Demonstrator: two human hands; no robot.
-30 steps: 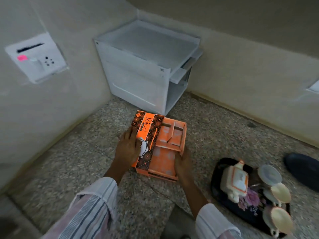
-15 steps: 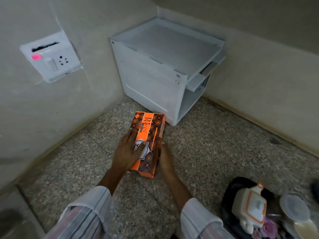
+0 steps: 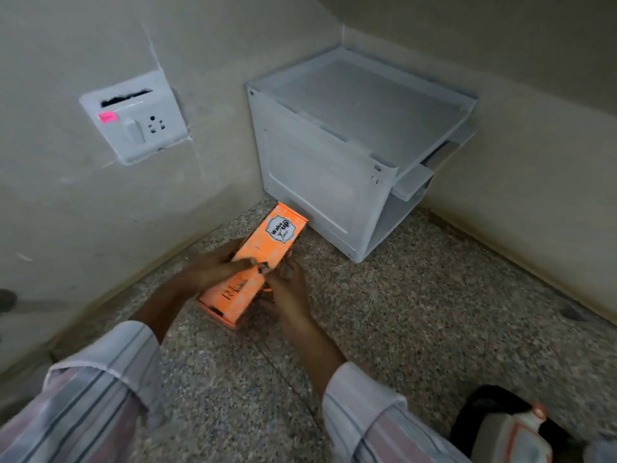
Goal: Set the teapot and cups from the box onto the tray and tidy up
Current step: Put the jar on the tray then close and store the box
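The closed orange box (image 3: 253,262) lies lengthwise on the speckled floor, its far end close to a white cabinet. My left hand (image 3: 213,267) grips its left side with a finger across the top. My right hand (image 3: 287,289) holds its right side near the front. At the bottom right corner the white teapot with orange trim (image 3: 510,436) stands on the black tray (image 3: 477,401); both are cut off by the frame edge. No cups are in view.
A white plastic cabinet (image 3: 334,168) stands in the corner of two beige walls. A white socket plate with a pink sticker (image 3: 133,118) is on the left wall. The floor is speckled granite (image 3: 417,312).
The box's tray was slid shut, then the box was turned so an orange face with a label shows on top. The view swung left, pushing the tray and teapot to the corner.
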